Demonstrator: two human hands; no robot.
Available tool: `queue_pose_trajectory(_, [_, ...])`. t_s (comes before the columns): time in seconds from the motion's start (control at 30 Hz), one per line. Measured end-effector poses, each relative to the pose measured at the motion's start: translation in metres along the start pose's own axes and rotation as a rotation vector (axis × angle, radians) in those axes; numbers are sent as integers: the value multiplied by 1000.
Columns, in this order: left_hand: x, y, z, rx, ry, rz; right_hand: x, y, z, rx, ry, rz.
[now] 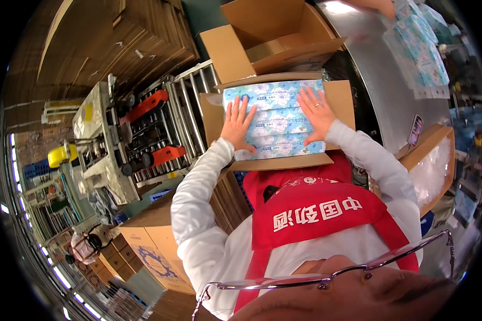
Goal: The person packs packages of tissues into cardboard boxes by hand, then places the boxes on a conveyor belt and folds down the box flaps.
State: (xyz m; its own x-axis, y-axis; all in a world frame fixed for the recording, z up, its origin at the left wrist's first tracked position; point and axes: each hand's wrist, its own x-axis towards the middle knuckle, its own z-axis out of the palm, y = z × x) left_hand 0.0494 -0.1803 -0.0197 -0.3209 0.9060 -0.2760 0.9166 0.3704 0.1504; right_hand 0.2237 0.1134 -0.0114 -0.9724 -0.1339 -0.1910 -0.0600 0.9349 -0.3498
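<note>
Blue floral-printed soft packs [276, 123] lie in several rows, filling an open cardboard box [338, 99] in front of me. My left hand [238, 123] rests flat on the packs near the box's left side, fingers spread. On the right side of the same packs lies my right hand [317, 115], also spread, with a ring on one finger. Neither hand grips anything; both press palm-down on the top layer. The box flaps stand folded outward around the packs.
Another open cardboard box [262, 45] stands just beyond. A metal table [377, 101] on the right bears more blue packs [419, 53] and a phone [415, 130]. Leftward are a roller conveyor [190, 101], a machine with red parts [155, 128] and stacked flat cardboard [118, 37].
</note>
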Motion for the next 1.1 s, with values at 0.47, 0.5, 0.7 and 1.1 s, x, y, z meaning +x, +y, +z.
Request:
queue_pose_trajectory(0.47, [-100,-18,13,-328,402,-587,-62,86,47,224,701,507])
queue_pose_trajectory(0.5, [-128,-30,27,-596,388,-729,-76,111,69,1036,786,595])
queue_pose_trajectory(0.7, [-121,51,-22,-360,-65,-325,-41,15,18,532,84,316])
queue_pose_trajectory(1.1, [-8,5,121,-826,488,-780,80,22,-6,-130,673,-3])
